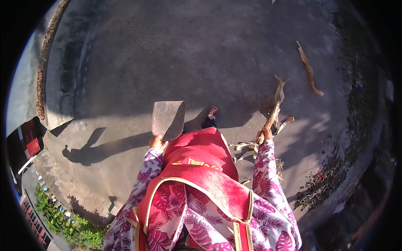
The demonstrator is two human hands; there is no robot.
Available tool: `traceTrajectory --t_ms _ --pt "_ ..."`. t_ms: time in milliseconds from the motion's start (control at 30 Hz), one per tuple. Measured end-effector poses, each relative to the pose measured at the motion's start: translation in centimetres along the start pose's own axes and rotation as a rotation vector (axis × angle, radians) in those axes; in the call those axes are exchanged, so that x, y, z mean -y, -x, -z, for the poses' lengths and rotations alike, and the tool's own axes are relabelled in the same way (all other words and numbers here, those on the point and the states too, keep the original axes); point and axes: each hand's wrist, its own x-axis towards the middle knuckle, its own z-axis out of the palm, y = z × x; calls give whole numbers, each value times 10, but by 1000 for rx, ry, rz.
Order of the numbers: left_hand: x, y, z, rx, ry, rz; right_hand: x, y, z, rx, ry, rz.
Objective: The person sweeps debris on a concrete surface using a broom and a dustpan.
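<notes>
My left hand (158,143) grips the near edge of a flat, rounded rectangular panel (166,117), grey-brown and worn. Its underside and any legs or handle are hidden. On the other side, my right hand (268,134) is closed around the thick end of a dry plant stalk (274,116), which looks like a corn stalk and points away from me. Pale dry leaves (284,125) hang about the stalk. More dry stalk pieces (246,146) show between that hand and my red apron (198,150).
A long dry leaf (306,64) lies on the concrete ground (188,56) at far right. Along the left runs a ledge (59,116) with a row of brown pieces (42,72). Leaf litter (314,188) borders the right; green plants (75,226) grow lower left. One shoe (212,112) shows ahead.
</notes>
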Motion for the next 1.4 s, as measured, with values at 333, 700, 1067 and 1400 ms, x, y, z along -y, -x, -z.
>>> traceTrajectory --t_ms 333,700,1067,1400 --pt "-16 17 -20 -22 1 -24 24 -22 -64 138 -157 -65" --pt "7 -36 84 -48 472 -46 -143 72 -288 611 579 -88" --pt "44 -73 105 -69 160 -139 -39 109 -242 558 318 -321" --pt "18 -46 74 -77 554 94 -90 68 -309 437 296 -295"
